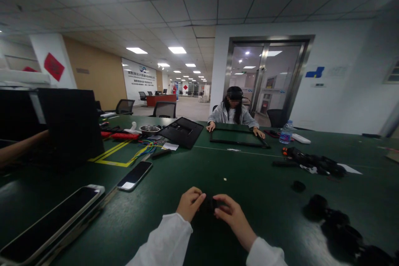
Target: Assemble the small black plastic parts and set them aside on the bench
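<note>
Since fingers close on it from both sides, the small black rounded part [210, 204] is probably being kept steady: the left hand [189, 204] pinches its left side, the right hand [232, 216] grips its right with thumb and fingers, at the near middle of the dark green tabletop [174, 174]. Black rounded pieces [318, 203] lie near right, seemingly placed for easy reach.

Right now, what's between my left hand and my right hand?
The head view shows a small black part there, held by your left hand and right hand.
</note>
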{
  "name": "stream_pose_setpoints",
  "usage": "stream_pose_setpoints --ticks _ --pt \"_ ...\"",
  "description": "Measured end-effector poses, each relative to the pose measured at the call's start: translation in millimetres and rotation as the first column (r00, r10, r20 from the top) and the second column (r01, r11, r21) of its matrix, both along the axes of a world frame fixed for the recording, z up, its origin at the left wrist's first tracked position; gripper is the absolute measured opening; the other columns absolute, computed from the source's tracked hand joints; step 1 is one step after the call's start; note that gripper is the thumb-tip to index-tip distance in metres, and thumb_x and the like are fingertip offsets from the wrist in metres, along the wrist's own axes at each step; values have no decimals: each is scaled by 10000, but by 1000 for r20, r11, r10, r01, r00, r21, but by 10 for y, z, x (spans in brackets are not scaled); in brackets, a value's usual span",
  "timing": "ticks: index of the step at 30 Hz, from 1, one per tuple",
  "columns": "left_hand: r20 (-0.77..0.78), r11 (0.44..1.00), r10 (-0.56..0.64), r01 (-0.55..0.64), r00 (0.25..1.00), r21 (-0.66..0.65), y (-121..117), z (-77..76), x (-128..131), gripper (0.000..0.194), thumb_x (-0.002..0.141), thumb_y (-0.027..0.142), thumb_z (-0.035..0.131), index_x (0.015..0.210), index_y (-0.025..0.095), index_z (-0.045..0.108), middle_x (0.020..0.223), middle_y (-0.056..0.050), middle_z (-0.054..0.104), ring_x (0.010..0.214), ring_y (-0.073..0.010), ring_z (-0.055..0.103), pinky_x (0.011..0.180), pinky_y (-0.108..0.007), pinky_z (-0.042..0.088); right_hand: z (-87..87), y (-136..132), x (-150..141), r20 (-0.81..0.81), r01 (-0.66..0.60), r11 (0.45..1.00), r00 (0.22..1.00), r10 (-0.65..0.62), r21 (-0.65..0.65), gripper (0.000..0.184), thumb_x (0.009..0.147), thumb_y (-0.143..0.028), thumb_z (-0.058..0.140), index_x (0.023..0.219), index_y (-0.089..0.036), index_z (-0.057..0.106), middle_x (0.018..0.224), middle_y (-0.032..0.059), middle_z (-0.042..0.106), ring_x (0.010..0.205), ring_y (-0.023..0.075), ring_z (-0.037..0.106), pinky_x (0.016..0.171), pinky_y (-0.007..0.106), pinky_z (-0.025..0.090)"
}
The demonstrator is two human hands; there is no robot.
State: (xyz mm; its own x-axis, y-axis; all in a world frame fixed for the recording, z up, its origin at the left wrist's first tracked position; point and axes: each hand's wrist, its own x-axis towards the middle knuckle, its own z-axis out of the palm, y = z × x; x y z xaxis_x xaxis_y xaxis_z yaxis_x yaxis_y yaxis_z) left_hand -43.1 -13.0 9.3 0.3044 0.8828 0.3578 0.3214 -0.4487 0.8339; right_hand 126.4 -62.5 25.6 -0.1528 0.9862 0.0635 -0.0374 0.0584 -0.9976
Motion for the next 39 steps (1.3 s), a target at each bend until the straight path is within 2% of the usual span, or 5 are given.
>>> stream_pose_setpoints --ticks 8,19,25,31,39 --pt "80 993 -104 99 991 66 -7 -39 4 181 678 294 581 655 140 489 913 -60 527 751 -146 529 618 -236 431 5 27 13 -52 94 993 994 -98 -76 344 636 -359 593 928 -187 532 937 53 542 713 172 576 663 336 465" --pt "86 980 -103 116 991 -162 3 -104 12 356 766 362 447 1078 191 439 586 43 462 424 -77 480 374 -176 387 19 15 0 -36 78 996 996 -79 -35 347 585 -360 639 873 -193 540 942 45 553 759 188 567 664 326 466" --pt "79 969 -191 201 978 -144 23 -163 3 524 655 216 598 1140 205 399 661 38 497 492 -82 516 452 -190 443 -40 58 26 -137 102 992 984 -110 -68 332 618 -348 616 896 -192 525 880 41 562 705 172 562 669 351 456" --pt "37 975 -127 132 991 -177 2 -104 6 309 699 349 548 929 146 501 636 25 519 483 -90 507 444 -199 425 29 13 32 -127 58 995 989 -69 -85 278 639 -323 605 881 -209 530 921 39 560 753 177 563 718 363 445" --pt "16 991 0 -2 1000 135 -11 58 -27 391 787 345 427 466 135 505 765 -56 561 686 -131 539 656 -254 425 -8 -9 -8 15 -41 999 999 42 -21 275 609 -272 634 851 -204 524 905 15 537 724 160 564 687 321 454"
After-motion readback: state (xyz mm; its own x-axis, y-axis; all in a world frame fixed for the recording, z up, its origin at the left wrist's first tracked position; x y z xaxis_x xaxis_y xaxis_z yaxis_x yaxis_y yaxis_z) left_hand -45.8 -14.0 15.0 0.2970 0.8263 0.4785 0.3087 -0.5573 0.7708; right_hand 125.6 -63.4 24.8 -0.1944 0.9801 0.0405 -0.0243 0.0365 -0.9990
